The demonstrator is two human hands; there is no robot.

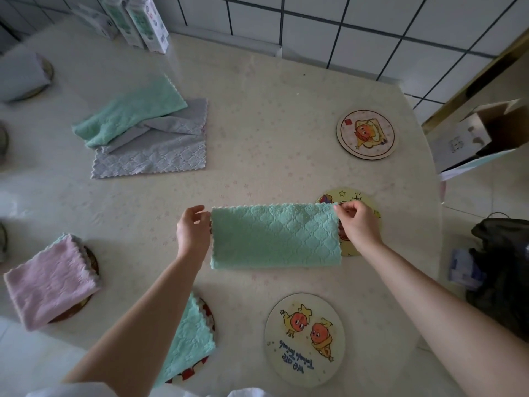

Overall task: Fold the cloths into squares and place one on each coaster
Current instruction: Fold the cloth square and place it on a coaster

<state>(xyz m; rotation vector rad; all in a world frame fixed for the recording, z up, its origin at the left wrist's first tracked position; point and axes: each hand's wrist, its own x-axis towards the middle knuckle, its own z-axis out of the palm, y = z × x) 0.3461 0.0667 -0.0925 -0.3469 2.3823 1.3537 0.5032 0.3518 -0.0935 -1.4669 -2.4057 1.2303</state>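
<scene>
A green cloth, folded into a long rectangle, is held stretched over the table's middle. My left hand pinches its upper left corner and my right hand pinches its upper right corner. Its right end and my right hand cover part of a yellow coaster. Two bare round coasters lie near: a cartoon coaster in front and another coaster further back. A folded pink cloth sits on a dark coaster at left. A folded green cloth lies on a red-patterned coaster under my left forearm.
An unfolded green cloth lies on a grey cloth at the back left. Cartons stand by the tiled wall. A white folded cloth sits on a coaster far left. A cardboard box and black bag are off the table's right edge.
</scene>
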